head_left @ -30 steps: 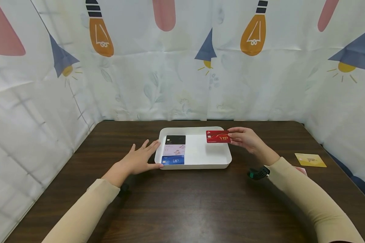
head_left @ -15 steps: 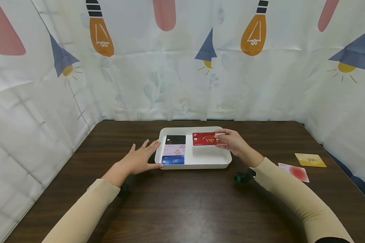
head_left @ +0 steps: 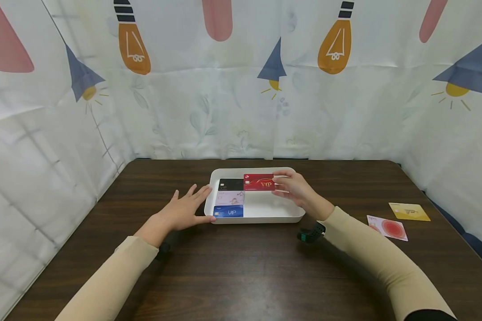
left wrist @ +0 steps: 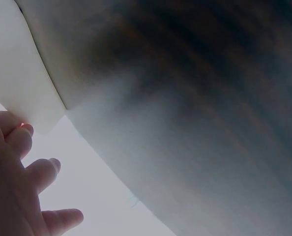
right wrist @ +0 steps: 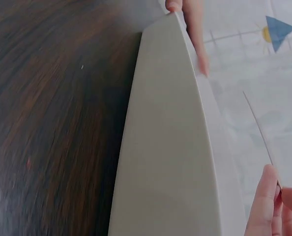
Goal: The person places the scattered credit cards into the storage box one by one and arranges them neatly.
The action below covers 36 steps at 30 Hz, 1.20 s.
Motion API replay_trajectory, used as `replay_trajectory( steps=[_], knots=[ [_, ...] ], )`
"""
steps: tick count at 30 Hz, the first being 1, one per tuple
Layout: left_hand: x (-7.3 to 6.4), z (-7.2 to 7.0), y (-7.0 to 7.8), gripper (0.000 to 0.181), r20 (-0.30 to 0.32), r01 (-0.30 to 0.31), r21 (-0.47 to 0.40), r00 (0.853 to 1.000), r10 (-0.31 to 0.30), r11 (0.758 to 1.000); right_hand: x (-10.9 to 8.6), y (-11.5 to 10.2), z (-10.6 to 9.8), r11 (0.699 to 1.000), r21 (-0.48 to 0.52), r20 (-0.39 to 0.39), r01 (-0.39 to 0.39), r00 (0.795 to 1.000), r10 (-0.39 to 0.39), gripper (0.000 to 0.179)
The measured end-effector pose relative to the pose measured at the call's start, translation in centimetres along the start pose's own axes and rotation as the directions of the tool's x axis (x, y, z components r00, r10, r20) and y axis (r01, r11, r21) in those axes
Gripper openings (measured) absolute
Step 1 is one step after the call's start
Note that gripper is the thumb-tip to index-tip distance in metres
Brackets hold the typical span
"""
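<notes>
A white tray (head_left: 265,220) stands on the dark wooden table. Along its left side lie a black card (head_left: 230,184), a pale pink card (head_left: 230,197) and a blue VIP card (head_left: 228,211), one below another. My right hand (head_left: 295,189) pinches a red VIP card (head_left: 259,182) by its right end, over the tray beside the black card. The right wrist view shows that red card (right wrist: 258,128) edge-on, above the tray's rim. With fingers spread, my left hand (head_left: 180,211) touches the tray's left edge; the left wrist view shows its fingertips by the tray wall (left wrist: 23,64).
On the table (head_left: 241,267) to the right lie a yellow card (head_left: 409,211) and a pink card with a red circle (head_left: 387,228). A patterned white curtain (head_left: 233,111) hangs behind the table and along both sides.
My right hand has carried the red card leftward across the tray to beside the black card. The pink card on the right is uncovered as the sleeve moved. My left hand has stayed put.
</notes>
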State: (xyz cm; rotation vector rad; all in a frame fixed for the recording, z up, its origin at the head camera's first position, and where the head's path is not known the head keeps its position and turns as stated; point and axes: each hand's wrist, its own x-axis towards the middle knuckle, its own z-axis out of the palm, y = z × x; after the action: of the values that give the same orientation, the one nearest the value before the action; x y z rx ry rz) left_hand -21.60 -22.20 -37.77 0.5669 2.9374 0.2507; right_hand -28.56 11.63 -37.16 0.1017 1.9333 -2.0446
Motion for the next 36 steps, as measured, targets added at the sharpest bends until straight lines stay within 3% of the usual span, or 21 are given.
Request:
replay_trajectory(
  steps=[13, 36],
  knots=[
    [0.1, 0.2, -0.1, 0.102, 0.007, 0.007, 0.004, 1.000, -0.007, 1.000, 1.1, 0.3, 1.9, 0.997, 0.077, -0.039, -0.025, 0.999, 0.028, 0.041],
    [0.4, 0.3, -0.4, 0.103, 0.003, -0.002, 0.016, 1.000, 0.002, 1.000, 3.1, 0.8, 2.7, 0.997, 0.068, -0.132, -0.026, 0.991, 0.035, 0.039]
  ],
)
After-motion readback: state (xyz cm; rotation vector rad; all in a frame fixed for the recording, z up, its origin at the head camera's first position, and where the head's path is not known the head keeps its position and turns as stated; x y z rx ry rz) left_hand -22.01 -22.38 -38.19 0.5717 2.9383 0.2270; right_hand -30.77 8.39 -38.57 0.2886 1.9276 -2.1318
